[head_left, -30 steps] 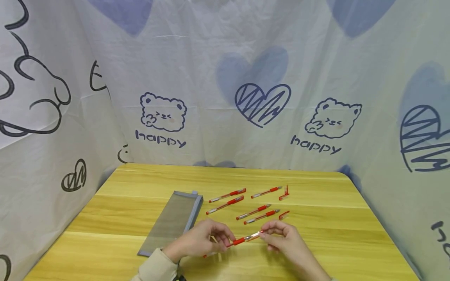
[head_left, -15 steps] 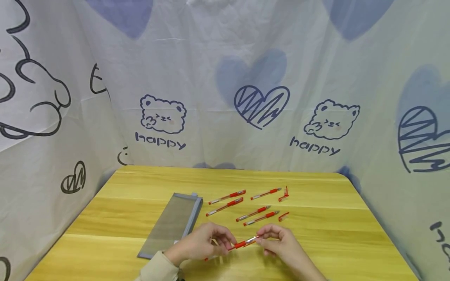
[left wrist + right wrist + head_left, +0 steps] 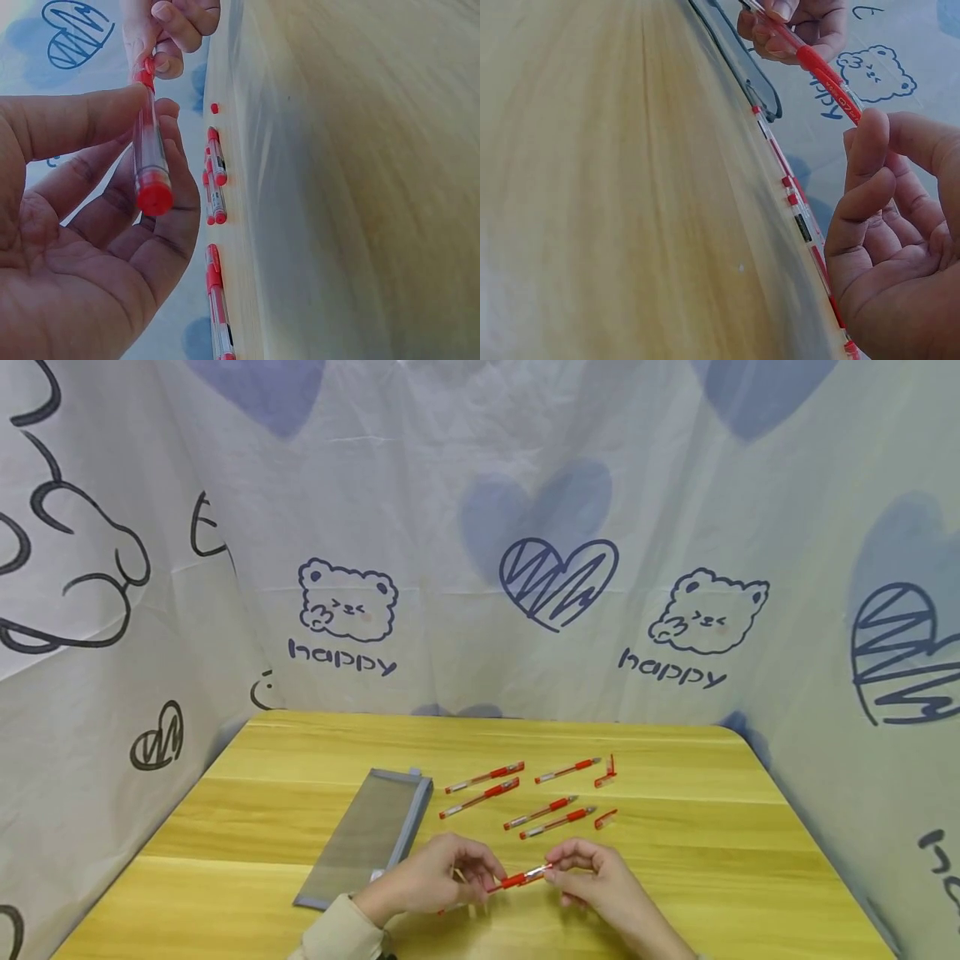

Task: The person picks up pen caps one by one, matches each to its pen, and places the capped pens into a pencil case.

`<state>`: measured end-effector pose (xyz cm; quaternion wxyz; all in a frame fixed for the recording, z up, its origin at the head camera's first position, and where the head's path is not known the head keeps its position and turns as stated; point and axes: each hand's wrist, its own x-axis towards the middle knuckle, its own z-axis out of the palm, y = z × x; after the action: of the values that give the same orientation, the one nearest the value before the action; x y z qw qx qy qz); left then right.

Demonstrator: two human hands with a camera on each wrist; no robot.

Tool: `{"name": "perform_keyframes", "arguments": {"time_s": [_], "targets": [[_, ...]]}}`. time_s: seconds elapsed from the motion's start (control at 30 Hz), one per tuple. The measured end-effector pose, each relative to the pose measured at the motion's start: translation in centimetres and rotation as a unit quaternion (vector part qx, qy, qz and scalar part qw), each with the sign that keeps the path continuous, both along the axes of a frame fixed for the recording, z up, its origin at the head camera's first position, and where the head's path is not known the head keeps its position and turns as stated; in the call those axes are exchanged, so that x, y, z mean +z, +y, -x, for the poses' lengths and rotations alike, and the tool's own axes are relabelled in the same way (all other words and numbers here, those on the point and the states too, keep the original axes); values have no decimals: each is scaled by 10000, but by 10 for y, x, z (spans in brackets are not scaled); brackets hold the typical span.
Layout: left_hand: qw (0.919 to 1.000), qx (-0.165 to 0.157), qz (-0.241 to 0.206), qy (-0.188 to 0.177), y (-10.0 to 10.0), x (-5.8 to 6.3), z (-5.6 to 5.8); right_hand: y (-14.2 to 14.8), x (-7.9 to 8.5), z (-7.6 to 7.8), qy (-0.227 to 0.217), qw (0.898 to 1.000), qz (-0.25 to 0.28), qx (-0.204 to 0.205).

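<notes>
A red gel pen is held up between the two hands, slanting over the near part of the table. My left hand pinches its clear barrel between thumb and fingers, with the red end plug facing the left wrist camera. At the other end, the thumb and forefinger of my right hand pinch the pen cap, whose printed red clip lies along the pen close to the red grip. The pen's tip is hidden there.
Two capped red pens lie beyond the hands. Several uncapped ones rest right of them, with loose caps near their tips. A grey mesh zip pouch lies at left. Printed cloth surrounds the wooden table.
My right hand has shifted slightly left and down toward the left hand, bringing the cap closer to the red grip. Over the last half second both hands stay nearly still.
</notes>
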<state>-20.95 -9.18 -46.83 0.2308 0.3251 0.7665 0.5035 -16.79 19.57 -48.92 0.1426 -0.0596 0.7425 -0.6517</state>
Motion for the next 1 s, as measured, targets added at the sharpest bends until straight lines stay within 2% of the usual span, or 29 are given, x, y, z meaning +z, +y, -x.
{"name": "perform_keyframes", "arguments": {"time_s": [0.4,1.0], "targets": [[9999,-2,68,159,2,-2,-2,0,-2,-2,2,10000,11,56],[9982,419,161,402,10,-4,-5,-7,-1,-3,209,9997,-107,33]]}}
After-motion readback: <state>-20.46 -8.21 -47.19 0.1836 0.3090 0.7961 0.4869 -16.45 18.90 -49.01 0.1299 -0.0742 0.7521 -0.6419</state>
